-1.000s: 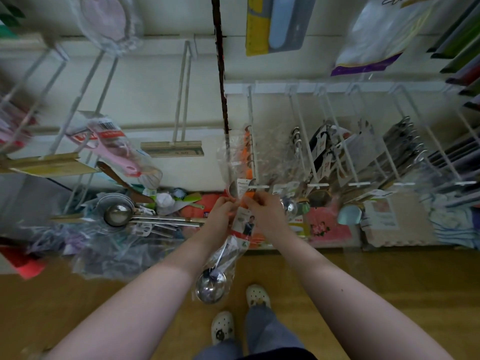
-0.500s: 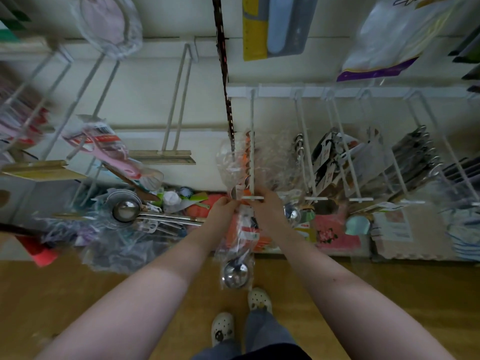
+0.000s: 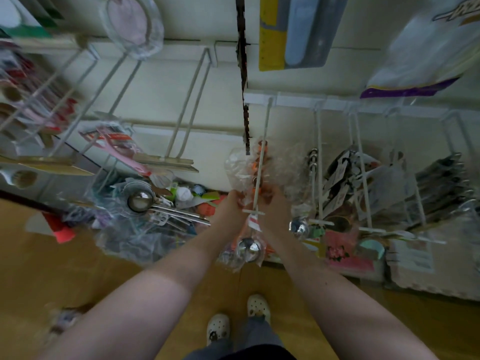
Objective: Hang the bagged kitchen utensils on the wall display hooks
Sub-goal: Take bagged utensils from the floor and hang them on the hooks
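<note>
Left hand (image 3: 233, 207) and right hand (image 3: 272, 207) pinch the top of the bagged ladle (image 3: 249, 249) either side of the white hook (image 3: 262, 152), just behind its tip, bowl hanging below; judged best: slide the bag's hole straight back along the hook before releasing.

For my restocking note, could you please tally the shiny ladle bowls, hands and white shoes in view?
Shiny ladle bowls: 3 (bagged ladle gripped at the hook, ladle on the left pile, hanging ladle on the next hook right)
Hands: 2 (left hand, right hand)
White shoes: 2
Total: 7
</note>
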